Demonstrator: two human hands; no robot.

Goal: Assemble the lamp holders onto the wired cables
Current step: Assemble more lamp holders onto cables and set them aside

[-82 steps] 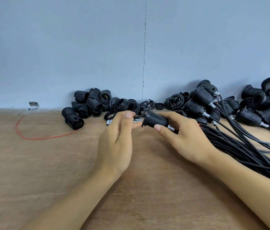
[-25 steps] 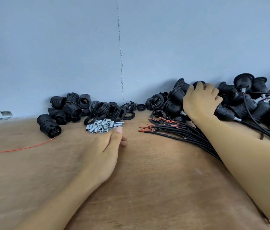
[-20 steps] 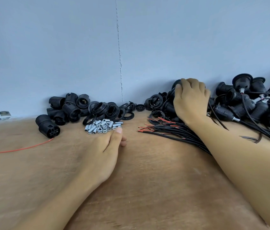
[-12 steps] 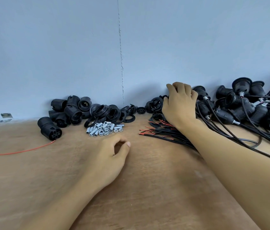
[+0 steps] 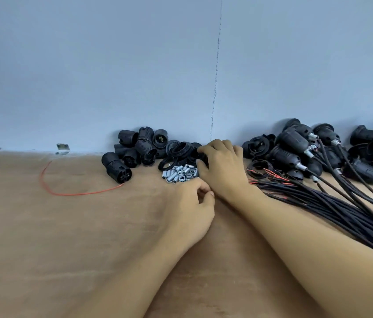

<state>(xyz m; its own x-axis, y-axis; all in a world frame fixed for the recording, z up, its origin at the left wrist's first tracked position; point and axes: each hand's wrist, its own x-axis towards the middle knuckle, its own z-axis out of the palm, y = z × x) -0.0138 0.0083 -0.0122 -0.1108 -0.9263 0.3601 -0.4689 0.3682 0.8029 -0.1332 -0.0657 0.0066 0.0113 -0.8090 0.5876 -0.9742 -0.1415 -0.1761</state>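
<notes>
Wood-braced, working below lamp holders [image 5: 139, 148] heaped at eleven o'clock within reach, curling the left hand [image 5: 190, 203] at six o'clock of the metal nipples [image 5: 178, 174], pinch contents impossible to tell. Gripping a black holder part [image 5: 201, 157] at twelve with the right hand [image 5: 223, 168], likely picking stock for the bare-ended cables [image 5: 318, 203] lying at three.

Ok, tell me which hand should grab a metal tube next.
Left. The left hand lies curled right beside the tubes, on their near side, while the right hand is over the black rings behind them.
</notes>
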